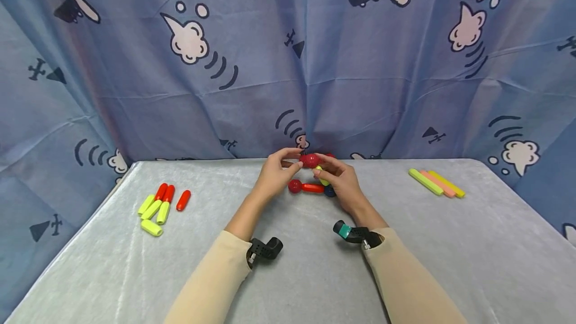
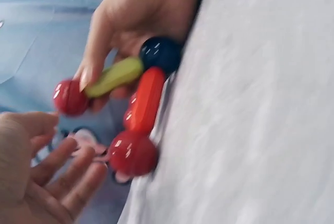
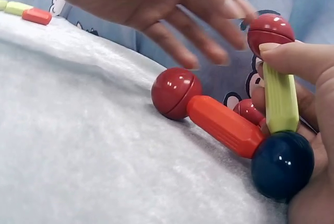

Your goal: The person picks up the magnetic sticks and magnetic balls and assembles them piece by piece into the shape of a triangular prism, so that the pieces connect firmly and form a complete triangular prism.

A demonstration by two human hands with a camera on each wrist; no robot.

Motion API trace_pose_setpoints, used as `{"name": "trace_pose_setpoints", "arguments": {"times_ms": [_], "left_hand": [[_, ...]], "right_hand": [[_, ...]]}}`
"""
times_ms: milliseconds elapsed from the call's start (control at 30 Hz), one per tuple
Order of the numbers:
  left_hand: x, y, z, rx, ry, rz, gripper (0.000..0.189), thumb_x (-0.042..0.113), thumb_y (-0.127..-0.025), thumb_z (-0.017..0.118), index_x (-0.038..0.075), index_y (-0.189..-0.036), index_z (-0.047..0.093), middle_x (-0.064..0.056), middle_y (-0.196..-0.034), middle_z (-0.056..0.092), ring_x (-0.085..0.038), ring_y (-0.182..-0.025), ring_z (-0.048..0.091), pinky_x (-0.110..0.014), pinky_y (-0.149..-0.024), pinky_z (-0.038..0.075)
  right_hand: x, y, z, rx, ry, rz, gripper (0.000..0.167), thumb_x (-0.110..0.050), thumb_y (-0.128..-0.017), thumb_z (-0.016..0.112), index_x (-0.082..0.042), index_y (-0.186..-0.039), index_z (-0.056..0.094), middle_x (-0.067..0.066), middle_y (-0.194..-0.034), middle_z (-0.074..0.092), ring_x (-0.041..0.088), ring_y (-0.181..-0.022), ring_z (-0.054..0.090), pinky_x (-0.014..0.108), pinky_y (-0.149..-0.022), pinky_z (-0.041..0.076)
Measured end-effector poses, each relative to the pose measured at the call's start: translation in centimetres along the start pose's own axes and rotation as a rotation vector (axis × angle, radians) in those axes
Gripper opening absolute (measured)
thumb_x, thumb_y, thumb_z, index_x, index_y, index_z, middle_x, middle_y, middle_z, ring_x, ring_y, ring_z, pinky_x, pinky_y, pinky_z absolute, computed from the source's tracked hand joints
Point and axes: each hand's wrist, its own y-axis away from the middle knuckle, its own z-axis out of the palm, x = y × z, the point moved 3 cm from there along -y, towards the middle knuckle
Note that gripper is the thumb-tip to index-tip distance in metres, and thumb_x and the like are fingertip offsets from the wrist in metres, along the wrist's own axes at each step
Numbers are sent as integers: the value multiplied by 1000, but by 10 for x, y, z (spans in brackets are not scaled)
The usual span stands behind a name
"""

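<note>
1. Joined rods (image 3: 281, 98): one yellow-green, one orange-red
2. End balls (image 3: 176, 93): glossy red; corner ball (image 3: 282, 165): dark blue
3. Left-side rods (image 1: 152, 227): red, yellow-green
4. Sticks (image 1: 425, 181): lime, salmon, yellow
5. Curtain (image 1: 270, 39): blue, printed with dark-outlined pale clouds and planes
6. Tablecloth (image 1: 301, 274): silvery white
7. Sleeves (image 1: 207, 284): beige
8. Wrist mounts (image 1: 266, 250): black

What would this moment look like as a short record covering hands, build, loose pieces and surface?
Left hand: fingers spread beside the upper glossy red ball; contact unclear
Right hand: pinches a ridged yellow-green rod just below that ball
Build: glossy dark blue ball joins this rod to an orange-red rod ending in another red ball
Loose, left side: three short red rods, four yellow-green rods
Loose, right side: three longer sticks
Surface: pale plush cloth
</note>
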Motion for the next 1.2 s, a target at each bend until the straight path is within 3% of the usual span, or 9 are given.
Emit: {"name": "trace_pose_setpoints", "arguments": {"times_ms": [133,267,567,667,767,833,1000,1100,1200], "left_hand": [[-3,2,-22,84,-135,13,24,15,-100,61,8,-121,71,-12,-119,73,-25,-105,69,-41,-92,57],[1,5,-44,160,-195,5,20,19,-101,61,10,-113,75,-9,-110,76,-21,-100,69,-39,-89,57],[-11,22,-90,130,-362,-70,21,20,-101,60,13,-114,74,-7,-112,75,-24,-102,69,-40,-84,56],[-18,36,-117,165,-428,-163,22,20,-99,61,13,-115,74,-7,-114,75,-26,-103,69,-42,-85,55],[-21,50,-146,218,-507,-290,27,23,-98,62,12,-120,72,-9,-121,73,-31,-107,68,-47,-87,54],[-23,57,-162,218,-576,-390,33,26,-97,62,12,-126,69,-12,-127,70,-35,-114,66,-51,-90,52],[-31,70,-190,76,-741,-587,46,31,-95,64,8,-135,62,-25,-138,60,-46,-126,57,-57,-94,51],[-36,75,-198,28,-788,-627,44,30,-93,66,6,-130,65,-28,-135,61,-49,-122,58,-57,-89,53],[-40,79,-202,0,-809,-627,43,29,-90,69,5,-126,68,-27,-129,64,-48,-117,61,-55,-85,54]], "right_hand": [[2,-2,1,13,-30,17,48,-15,-97,68,-8,-143,57,-13,-102,69,6,-84,69,18,-84,56],[2,-5,-5,3,-48,29,50,-16,-99,66,-7,-146,53,-15,-104,69,6,-85,70,16,-85,56],[2,-9,-11,-8,-51,49,51,-18,-100,65,-6,-147,50,-18,-105,69,4,-85,68,15,-85,55],[3,-10,-4,-36,-55,51,52,-17,-100,65,-5,-147,49,-18,-105,68,4,-86,68,15,-85,55],[2,-11,-1,-53,-58,38,52,-18,-99,65,-5,-147,49,-16,-107,67,4,-88,68,16,-86,55],[2,-11,-1,-50,-68,36,51,-17,-99,65,-5,-147,50,-15,-107,67,5,-89,68,16,-87,55],[2,-9,-1,-57,-92,46,50,-13,-100,64,-4,-147,50,-15,-106,68,5,-92,67,17,-87,54],[2,-8,0,-61,-89,39,50,-13,-100,63,-4,-147,49,-16,-106,67,5,-94,67,17,-88,54],[2,-7,1,-58,-79,32,49,-13,-100,63,-5,-147,50,-16,-107,68,4,-95,66,16,-90,53]]}}
